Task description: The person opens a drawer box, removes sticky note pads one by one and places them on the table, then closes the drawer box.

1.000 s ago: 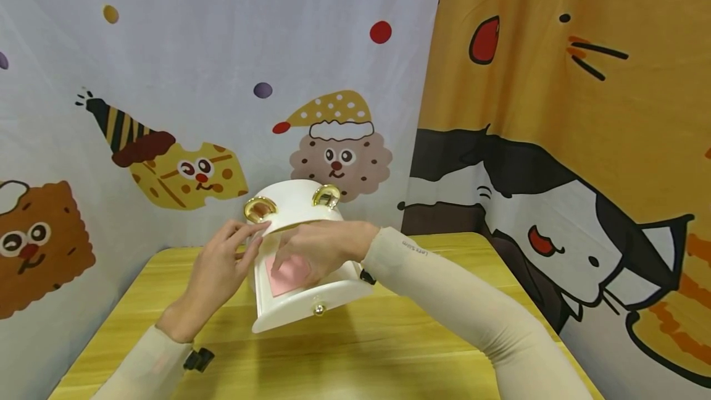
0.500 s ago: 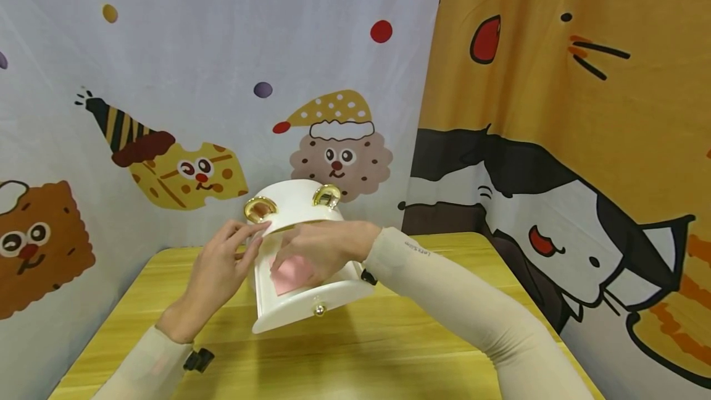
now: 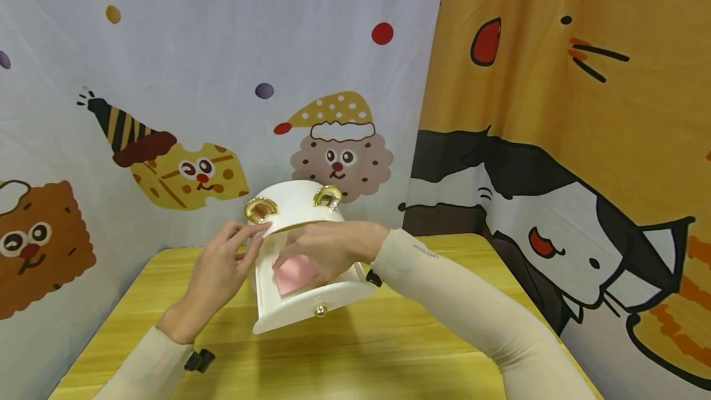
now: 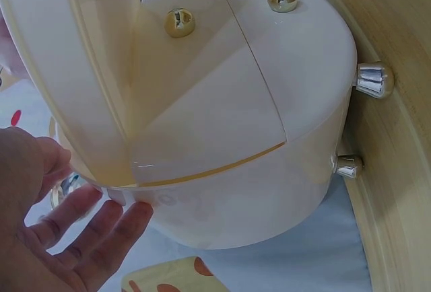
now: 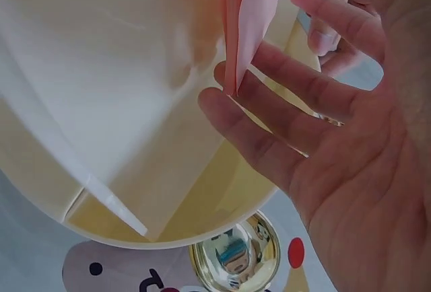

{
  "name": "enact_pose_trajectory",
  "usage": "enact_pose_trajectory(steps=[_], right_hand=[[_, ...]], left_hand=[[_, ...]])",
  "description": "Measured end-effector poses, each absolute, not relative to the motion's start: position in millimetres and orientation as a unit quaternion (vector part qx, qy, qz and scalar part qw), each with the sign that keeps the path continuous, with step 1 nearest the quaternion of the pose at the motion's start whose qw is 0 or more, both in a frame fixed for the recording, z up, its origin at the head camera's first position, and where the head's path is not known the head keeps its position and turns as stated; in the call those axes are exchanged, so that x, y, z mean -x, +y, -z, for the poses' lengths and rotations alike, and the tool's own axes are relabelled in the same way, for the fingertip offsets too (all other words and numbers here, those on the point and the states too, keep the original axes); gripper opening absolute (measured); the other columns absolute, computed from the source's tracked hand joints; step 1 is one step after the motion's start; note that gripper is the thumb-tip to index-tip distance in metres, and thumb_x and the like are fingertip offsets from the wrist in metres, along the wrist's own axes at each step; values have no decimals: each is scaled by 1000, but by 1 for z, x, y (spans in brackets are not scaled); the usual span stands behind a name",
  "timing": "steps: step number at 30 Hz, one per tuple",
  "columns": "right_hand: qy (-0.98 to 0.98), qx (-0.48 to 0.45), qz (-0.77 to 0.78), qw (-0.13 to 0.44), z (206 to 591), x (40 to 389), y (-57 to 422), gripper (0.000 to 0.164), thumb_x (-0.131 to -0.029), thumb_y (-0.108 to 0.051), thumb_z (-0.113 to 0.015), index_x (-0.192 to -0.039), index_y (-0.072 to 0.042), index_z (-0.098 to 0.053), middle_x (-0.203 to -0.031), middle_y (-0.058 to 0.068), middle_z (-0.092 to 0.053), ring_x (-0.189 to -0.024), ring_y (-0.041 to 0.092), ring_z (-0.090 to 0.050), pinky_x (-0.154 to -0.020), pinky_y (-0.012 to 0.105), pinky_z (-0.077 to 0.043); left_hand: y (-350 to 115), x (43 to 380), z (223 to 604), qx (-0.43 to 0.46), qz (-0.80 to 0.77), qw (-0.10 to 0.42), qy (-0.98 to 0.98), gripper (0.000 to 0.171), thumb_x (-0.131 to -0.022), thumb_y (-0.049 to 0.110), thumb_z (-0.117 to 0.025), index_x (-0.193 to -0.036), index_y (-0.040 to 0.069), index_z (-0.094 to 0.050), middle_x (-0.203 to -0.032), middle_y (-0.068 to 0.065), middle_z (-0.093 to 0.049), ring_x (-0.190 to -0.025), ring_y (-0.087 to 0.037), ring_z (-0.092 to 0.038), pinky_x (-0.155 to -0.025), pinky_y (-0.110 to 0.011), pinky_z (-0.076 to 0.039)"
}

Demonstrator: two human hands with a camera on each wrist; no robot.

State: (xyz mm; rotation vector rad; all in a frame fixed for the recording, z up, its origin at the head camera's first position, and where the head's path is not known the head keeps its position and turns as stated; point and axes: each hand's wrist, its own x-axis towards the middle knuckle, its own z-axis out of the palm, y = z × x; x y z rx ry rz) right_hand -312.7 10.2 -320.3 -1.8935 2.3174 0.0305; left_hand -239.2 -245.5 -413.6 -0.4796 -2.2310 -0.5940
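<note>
In the centre of the frame, the right hand (image 3: 324,249) seems to pinch a pink square paper stack (image 3: 297,273) inside a glossy white box with gold ears (image 3: 294,195). The left hand (image 3: 216,271), fingers relaxed, touches its edge. Uneven finger pressure could fan out the sheets; lifting steeply might snag them.

The white box (image 3: 294,196) stands open, gold loops (image 3: 261,200) on top. Inside it, the pink paper (image 3: 296,273), seemingly several layers, sits tilted, partly hidden.
</note>
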Motion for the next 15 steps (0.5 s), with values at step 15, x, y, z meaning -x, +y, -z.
enact_pose_trajectory(steps=[15], right_hand=[[763,645,26,34,313,307,26,62,-103,-33,-89,-161,-22,-70,-156,7,-71,-139,20,-71,-120,32,-58]], left_hand=[[-245,238,413,188,227,387,-874,36,-106,0,-83,-140,13,-84,-106,-8,-68,-75,-7,-55,-69,-38,-72]])
